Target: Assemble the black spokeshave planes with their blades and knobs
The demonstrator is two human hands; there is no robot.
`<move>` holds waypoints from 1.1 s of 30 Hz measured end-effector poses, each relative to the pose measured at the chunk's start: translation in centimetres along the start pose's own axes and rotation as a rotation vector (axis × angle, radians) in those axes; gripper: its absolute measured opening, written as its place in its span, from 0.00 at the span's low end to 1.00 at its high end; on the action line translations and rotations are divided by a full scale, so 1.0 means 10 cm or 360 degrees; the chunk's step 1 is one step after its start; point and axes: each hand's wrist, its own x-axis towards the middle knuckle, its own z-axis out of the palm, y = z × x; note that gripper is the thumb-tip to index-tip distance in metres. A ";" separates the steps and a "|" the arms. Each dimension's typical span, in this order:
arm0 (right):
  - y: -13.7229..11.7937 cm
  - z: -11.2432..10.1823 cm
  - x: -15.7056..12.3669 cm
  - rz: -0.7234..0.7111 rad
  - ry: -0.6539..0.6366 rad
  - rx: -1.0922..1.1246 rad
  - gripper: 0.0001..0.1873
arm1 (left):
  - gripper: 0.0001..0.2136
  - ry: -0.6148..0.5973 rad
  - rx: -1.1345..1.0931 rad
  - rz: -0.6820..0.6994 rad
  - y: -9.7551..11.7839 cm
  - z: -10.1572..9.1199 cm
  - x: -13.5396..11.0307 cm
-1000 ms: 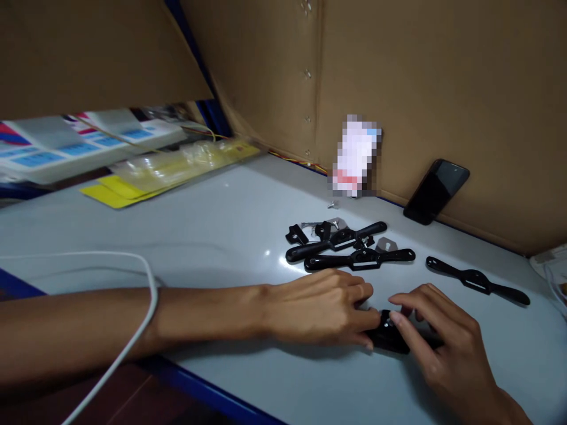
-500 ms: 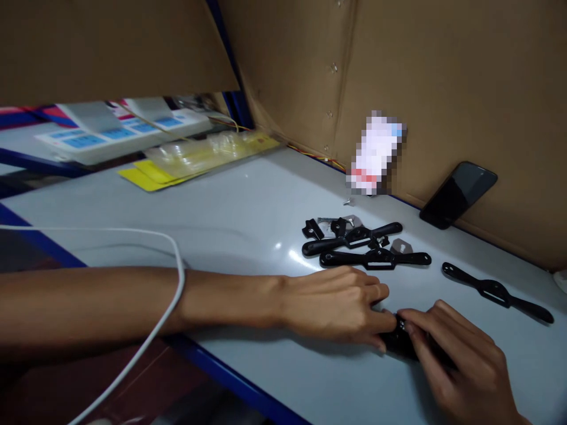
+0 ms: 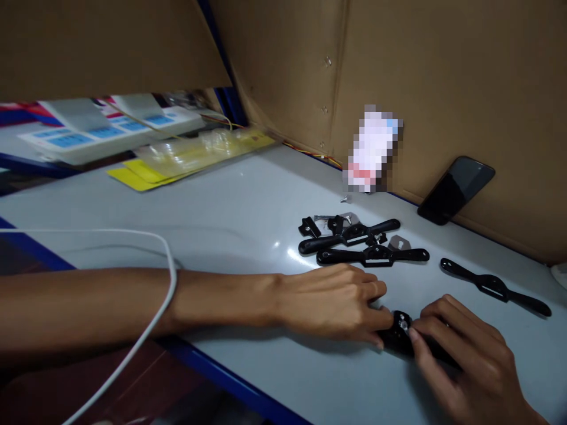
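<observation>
A black spokeshave (image 3: 396, 342) lies low over the table's front part, mostly covered by my hands. My left hand (image 3: 341, 301) reaches in from the left, its fingers closed on the near handle end. Small silver screw heads (image 3: 403, 324) show at the middle of this spokeshave. My right hand (image 3: 469, 354) is closed, thumb and forefinger pinched at the edge of the lower screw. Its other fingers curl over the dark far handle. Behind my left hand lie two more black spokeshave bodies (image 3: 336, 257), and another spokeshave body (image 3: 496, 287) rests apart at the right.
Black clamp plates (image 3: 309, 227), a thin grey blade (image 3: 398, 242) and a loose screw (image 3: 344, 199) lie near the spokeshaves. A dark phone (image 3: 456, 190) and a blurred-out bright screen (image 3: 372, 150) lean on the cardboard wall. A white cable (image 3: 170, 260) crosses my left forearm. Yellow packaging (image 3: 146, 174) lies at the back left.
My right fingers have shifted slightly right, so more of the screw heads and black middle shows. My left hand keeps its hold. The whole view has moved a little.
</observation>
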 end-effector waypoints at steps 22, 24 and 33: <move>-0.04 0.03 -0.02 -0.0106 0.0011 -0.0171 0.07 | 0.12 -0.0024 0.0025 0.0007 -0.01 0.01 -0.01; -0.05 0.03 -0.02 -0.0096 0.0045 -0.0234 0.07 | 0.12 -0.0013 0.0039 0.0004 0.00 0.01 -0.01; -0.06 0.02 -0.01 -0.0073 0.0028 -0.0260 0.09 | 0.12 0.0055 0.0027 0.0023 0.00 0.00 -0.01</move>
